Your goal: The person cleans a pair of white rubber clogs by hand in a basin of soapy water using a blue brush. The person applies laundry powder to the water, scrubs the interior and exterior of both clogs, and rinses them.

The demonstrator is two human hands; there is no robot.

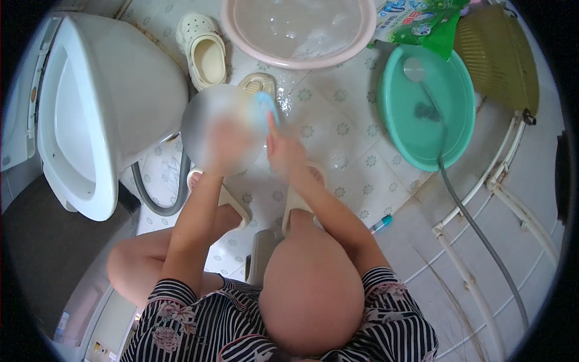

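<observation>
My right hand (287,154) is closed around a light blue brush (267,106), with one finger stretched along its back. The brush is over the near end of a cream shoe (258,82), whose lower part disappears into a round blurred patch. Inside that patch is my left hand (228,140); its fingers and whatever they hold are too blurred to make out. A matching-coloured cream clog (203,54) with holes in its toe lies on the floor beyond, left of the shoe.
A pink basin (298,63) of sudsy water stands at the top. To the right, a green basin (389,104) holds a shower head (414,69), its hose (466,208) trailing past a white rack (466,199). A toilet (135,90) is at left. The tiled floor (325,108) has wet spots.
</observation>
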